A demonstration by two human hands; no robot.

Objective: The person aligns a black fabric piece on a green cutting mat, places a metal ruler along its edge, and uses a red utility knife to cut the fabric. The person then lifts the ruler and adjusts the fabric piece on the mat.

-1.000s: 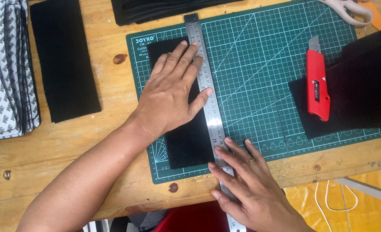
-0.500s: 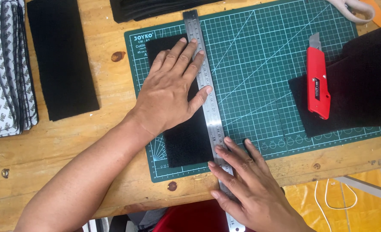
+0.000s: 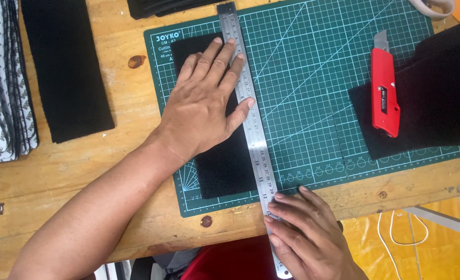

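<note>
A green cutting mat (image 3: pixel 313 78) lies on a wooden table (image 3: pixel 85 166). On its left part rests a black fabric strip (image 3: pixel 224 166), and a long steel ruler (image 3: pixel 253 129) runs along the strip's right edge. My left hand (image 3: pixel 206 98) lies flat on the strip, fingers spread, thumb and fingertips touching the ruler. My right hand (image 3: pixel 302 233) presses its fingertips on the ruler's near end at the table's front edge. A red utility knife (image 3: pixel 384 96) rests on black fabric (image 3: pixel 432 98) at the mat's right side, away from both hands.
Another black strip (image 3: pixel 66 67) lies on the table left of the mat. A stack of grey patterned fabric (image 3: pixel 2 88) sits at the far left. More dark material (image 3: pixel 162 6) is at the top edge. A white cord (image 3: pixel 395 228) hangs below the table on the right.
Both hands, the ruler and the strip have stayed put; only the view shifted slightly.
</note>
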